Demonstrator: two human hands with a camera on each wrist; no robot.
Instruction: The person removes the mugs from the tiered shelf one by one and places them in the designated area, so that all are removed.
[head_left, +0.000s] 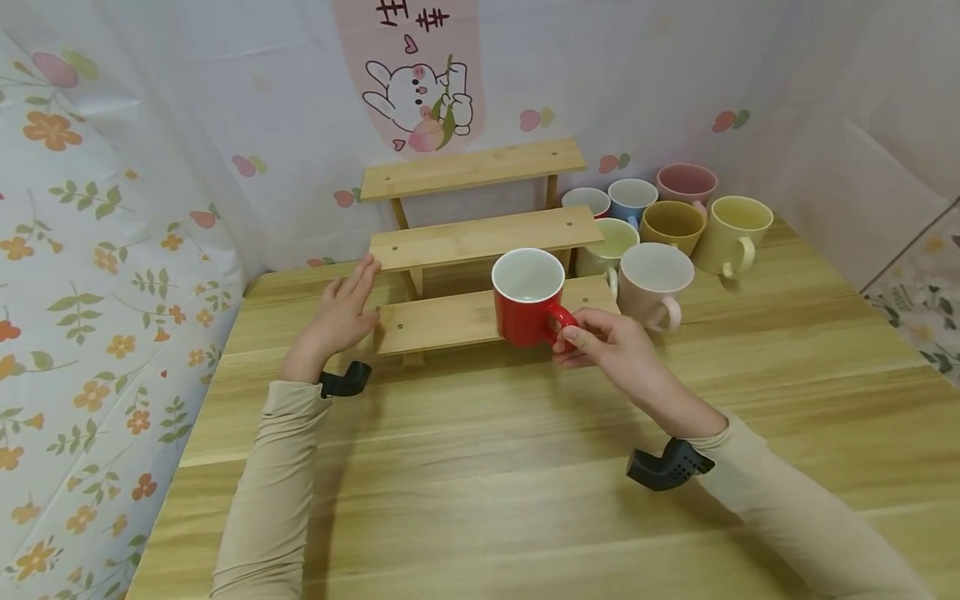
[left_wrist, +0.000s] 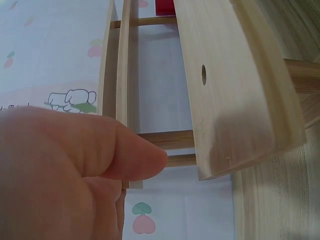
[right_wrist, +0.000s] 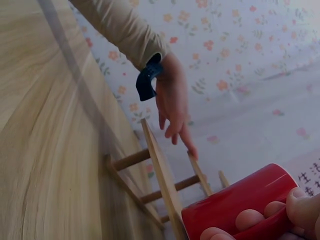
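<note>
My right hand (head_left: 611,350) grips the handle of a red mug (head_left: 525,321) with a white inside. The mug is upright over the lowest board of a three-tier wooden rack (head_left: 442,321), its base overlapping that board in the head view. My left hand (head_left: 337,312) is at the rack's left end, fingers extended, fingertips right at the end of the middle board (head_left: 480,239). In the left wrist view the thumb (left_wrist: 142,155) points toward the lowest board (left_wrist: 225,100). From the right wrist view, the red mug (right_wrist: 240,200) is tilted across the picture with fingers around its handle.
Several mugs stand close together right of the rack, among them a pale pink mug (head_left: 654,279), a yellow mug (head_left: 735,233), a brown mug (head_left: 672,229) and a pink mug (head_left: 686,183). Behind hangs a printed cloth (head_left: 285,100). Everything stands on a wood-grain table (head_left: 465,475).
</note>
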